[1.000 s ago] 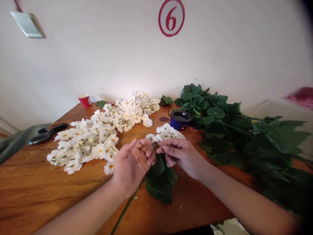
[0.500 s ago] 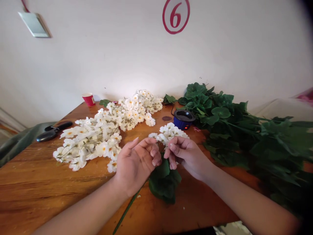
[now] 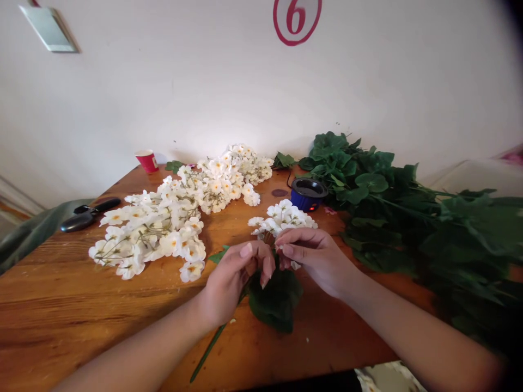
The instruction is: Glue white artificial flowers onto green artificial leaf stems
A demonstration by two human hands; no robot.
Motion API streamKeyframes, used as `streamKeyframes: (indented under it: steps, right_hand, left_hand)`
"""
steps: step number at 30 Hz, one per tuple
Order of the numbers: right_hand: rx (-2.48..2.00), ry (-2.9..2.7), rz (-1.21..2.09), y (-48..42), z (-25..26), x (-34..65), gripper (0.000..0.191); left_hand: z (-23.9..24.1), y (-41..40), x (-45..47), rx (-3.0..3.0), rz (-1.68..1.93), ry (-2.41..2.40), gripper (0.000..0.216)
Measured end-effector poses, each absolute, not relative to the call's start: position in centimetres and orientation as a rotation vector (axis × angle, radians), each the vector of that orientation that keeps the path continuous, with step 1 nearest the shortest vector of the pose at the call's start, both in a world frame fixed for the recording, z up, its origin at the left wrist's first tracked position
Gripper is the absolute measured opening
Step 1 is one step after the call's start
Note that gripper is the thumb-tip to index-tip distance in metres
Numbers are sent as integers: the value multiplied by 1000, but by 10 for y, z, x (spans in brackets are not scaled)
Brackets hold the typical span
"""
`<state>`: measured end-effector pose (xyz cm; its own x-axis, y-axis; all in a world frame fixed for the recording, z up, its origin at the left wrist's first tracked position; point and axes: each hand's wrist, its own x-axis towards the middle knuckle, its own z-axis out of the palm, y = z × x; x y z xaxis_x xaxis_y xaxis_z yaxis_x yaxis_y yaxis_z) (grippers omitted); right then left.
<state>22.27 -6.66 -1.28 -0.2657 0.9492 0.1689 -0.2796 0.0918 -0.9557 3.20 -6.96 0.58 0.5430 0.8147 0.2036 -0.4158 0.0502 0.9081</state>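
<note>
My right hand (image 3: pixel 312 255) is closed in a pinch over the stems just below a bunch of white artificial flowers (image 3: pixel 286 216). Whatever sits between its fingertips is too small to make out. Close on its left, my left hand (image 3: pixel 241 272) has its fingers curled in and the thumb near the index finger; what they hold, if anything, is hidden. Beneath both hands lies a leafy green stem (image 3: pixel 208 351), its large dark leaf (image 3: pixel 275 299) showing under the fingers. The flower bunch seems to lie at this stem's top, though the join is covered.
White artificial flowers (image 3: pixel 163 223) are heaped on the left of the wooden table (image 3: pixel 102 310). Black-handled cutters (image 3: pixel 84 218) and a red paper cup (image 3: pixel 147 161) are farther left. A blue pot (image 3: pixel 306 195) with a lit red light stands behind my hands; green leaf stems (image 3: pixel 379 201) pile up rightward.
My left hand has turned and curled its fingers in, from an open palm. The right hand stays pinched in about the same place. The view has tilted slightly down.
</note>
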Motion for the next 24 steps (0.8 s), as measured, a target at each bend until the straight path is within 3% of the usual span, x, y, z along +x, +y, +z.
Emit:
streamKeyframes:
  steps: [8,24]
  right_hand:
    - [-804,-1283,1364,-68,-12,223,13]
    - [-727,-1271,1425,-66,-13,224,8]
  left_hand:
    - [-2,-70,34,1253,963,503,16]
    - [-11,-74,40,1509,1334,783,3]
